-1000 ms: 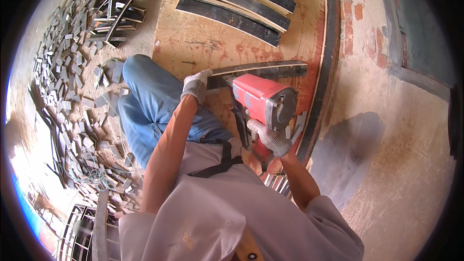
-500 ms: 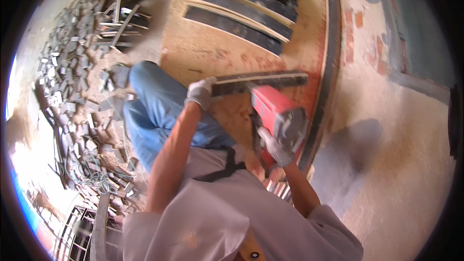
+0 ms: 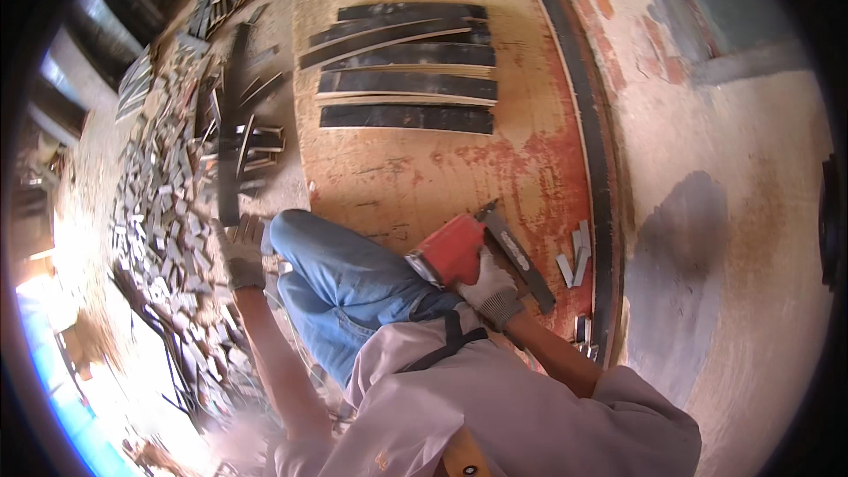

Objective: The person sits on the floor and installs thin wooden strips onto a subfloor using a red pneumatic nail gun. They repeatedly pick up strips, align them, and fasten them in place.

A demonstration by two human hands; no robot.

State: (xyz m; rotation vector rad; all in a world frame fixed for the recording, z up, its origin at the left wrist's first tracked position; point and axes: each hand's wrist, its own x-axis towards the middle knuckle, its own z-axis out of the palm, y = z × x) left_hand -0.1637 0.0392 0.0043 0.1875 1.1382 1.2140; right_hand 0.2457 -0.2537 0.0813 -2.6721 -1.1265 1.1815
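At the far left, my gloved left hand (image 3: 240, 254) reaches out beside my knee, its fingers stretched and apart. A long dark strip of board (image 3: 231, 124) points away from that hand, with its near end right at the fingertips; blur hides whether they still touch. My gloved right hand (image 3: 492, 287) is closed around the grip of a red nail gun (image 3: 449, 250). The gun lies tilted over the near part of a wooden panel (image 3: 389, 185), close to my thigh, its dark magazine (image 3: 521, 261) slanting toward my right forearm.
Several dark strips (image 3: 406, 84) lie in a stack on the panel's far part. A dark frame strip (image 3: 594, 150) edges the panel beside the stained wall (image 3: 698, 141). Small grey nail strips (image 3: 577, 256) lie at the right. Offcuts (image 3: 168, 212) cover the floor at left.
My left hand has swung left, off the panel, and the dark strip has gone with it. The nail gun has turned and moved left and nearer in my right hand. The view has shifted.
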